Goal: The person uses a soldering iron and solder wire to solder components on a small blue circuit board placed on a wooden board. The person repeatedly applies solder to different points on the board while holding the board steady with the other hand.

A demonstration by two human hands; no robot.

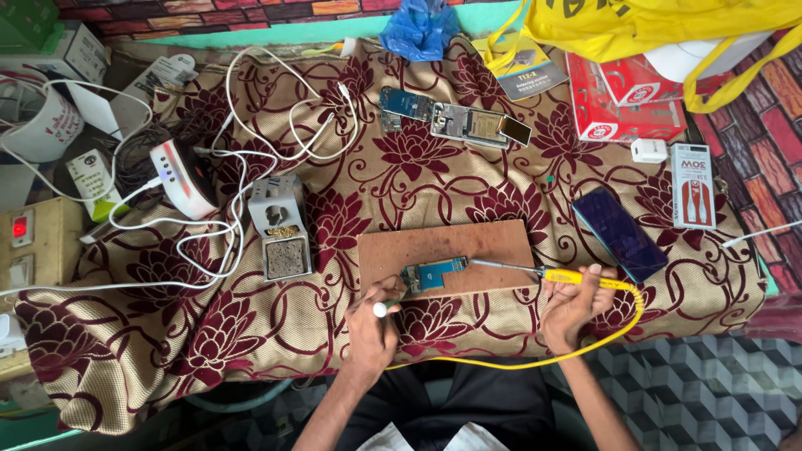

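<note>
Soldering iron (pixel 535 271) in right hand's (pixel 572 305) closed grip, tip on circuit board (pixel 433 274); left hand (pixel 373 321) pinching white tool (pixel 381 309).

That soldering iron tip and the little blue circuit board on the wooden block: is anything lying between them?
Nothing visible does. The right hand holds the yellow soldering iron, whose metal tip runs over bare wooden block to the blue circuit board. The left hand, holding a small white-tipped tool, is at the board's opposite side.

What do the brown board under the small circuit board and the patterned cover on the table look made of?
Brown rectangular board: probably wood or fibreboard, matte, flat and stiff. Maroon-and-beige floral table cover: woven fabric with slight sheen, wrinkled and draping over the edge.
</note>
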